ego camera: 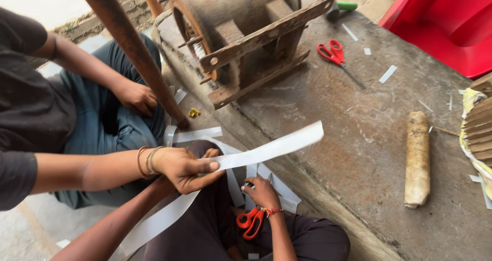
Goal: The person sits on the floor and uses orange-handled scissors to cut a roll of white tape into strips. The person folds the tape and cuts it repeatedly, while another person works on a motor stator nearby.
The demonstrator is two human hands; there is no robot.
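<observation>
the long white strip stretches over the lap beside the desk edge, pinched by a co-worker's hand, seemingly to keep it flat. beneath it, the right hand is clenched around orange scissors. the left hand is hidden behind the co-worker's, so i cannot tell its grip.

Rough grey concrete counter runs up & right of the grip, dusty, w/ a raised edge. Pale concrete floor low left of the grip; red plastic chair far upper right. Daylight, soft, outdoors-ish.
</observation>
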